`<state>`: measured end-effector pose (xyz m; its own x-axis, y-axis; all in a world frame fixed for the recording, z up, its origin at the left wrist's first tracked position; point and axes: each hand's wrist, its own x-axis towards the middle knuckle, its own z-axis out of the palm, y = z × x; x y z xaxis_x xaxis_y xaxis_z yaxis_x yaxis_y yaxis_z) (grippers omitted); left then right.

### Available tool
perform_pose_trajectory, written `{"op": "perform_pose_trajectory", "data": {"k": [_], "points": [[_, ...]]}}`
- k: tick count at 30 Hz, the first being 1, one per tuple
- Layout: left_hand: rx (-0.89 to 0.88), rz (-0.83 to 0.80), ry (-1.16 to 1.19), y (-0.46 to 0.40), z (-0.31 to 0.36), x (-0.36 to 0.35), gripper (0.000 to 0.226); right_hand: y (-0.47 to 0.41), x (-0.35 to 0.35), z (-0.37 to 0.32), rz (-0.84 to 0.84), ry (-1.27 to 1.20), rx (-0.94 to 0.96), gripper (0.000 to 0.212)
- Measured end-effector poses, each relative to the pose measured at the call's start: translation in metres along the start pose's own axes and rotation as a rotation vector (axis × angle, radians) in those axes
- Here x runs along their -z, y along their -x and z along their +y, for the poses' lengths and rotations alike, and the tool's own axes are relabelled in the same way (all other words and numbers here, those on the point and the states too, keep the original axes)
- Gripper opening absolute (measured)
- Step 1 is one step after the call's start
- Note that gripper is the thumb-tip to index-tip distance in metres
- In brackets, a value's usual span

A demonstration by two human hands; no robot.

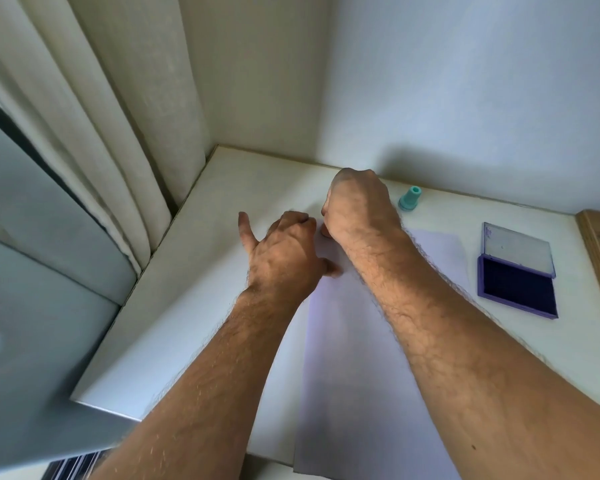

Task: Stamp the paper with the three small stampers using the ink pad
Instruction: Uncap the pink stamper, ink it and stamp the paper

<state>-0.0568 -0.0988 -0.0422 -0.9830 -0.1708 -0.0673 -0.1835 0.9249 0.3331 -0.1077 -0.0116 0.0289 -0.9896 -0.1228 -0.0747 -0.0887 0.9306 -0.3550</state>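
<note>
Our curled right hand hides whatever it holds – we cannot tell – while our left hand presses the thin white paper sheet, flimsy and slide-prone, left of the open purple ink pad – the light, rigid teal plastic stamper beyond the pad suits a neck pinch.

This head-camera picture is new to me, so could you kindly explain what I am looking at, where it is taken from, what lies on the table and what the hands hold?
There is no machine here: a person wears a wide-angle camera on the head, so you look forward and down along their two bare arms. On the white table lies a sheet of paper, which reaches to the near edge. To its right sits a purple ink pad with its clear lid open. A small teal stamper stands near the wall. The left hand rests at the paper's left edge with fingers curled. The right hand is closed as a fist over the paper's far end; whether it holds a stamper cannot be seen, as the hand hides its own grip.
</note>
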Motion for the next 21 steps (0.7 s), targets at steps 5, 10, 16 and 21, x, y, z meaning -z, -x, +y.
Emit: {"op": "perform_pose_trajectory", "data": {"k": [5,10,16,21], "points": [[-0.003,-0.008,-0.016,-0.001,0.000,-0.002,0.043,0.006,-0.005,0.005,-0.007,-0.113,-0.044,0.031],[0.006,-0.020,-0.028,0.000,0.003,0.002,0.046,0.004,-0.001,0.008,-0.029,-0.138,-0.063,0.023],[0.013,-0.032,-0.020,0.000,0.002,0.003,0.041,0.009,-0.001,0.005,-0.008,-0.053,-0.001,0.032],[0.015,-0.030,-0.021,0.003,0.006,0.009,0.047,0.011,-0.016,0.020,0.059,-0.136,0.039,0.020]]}}
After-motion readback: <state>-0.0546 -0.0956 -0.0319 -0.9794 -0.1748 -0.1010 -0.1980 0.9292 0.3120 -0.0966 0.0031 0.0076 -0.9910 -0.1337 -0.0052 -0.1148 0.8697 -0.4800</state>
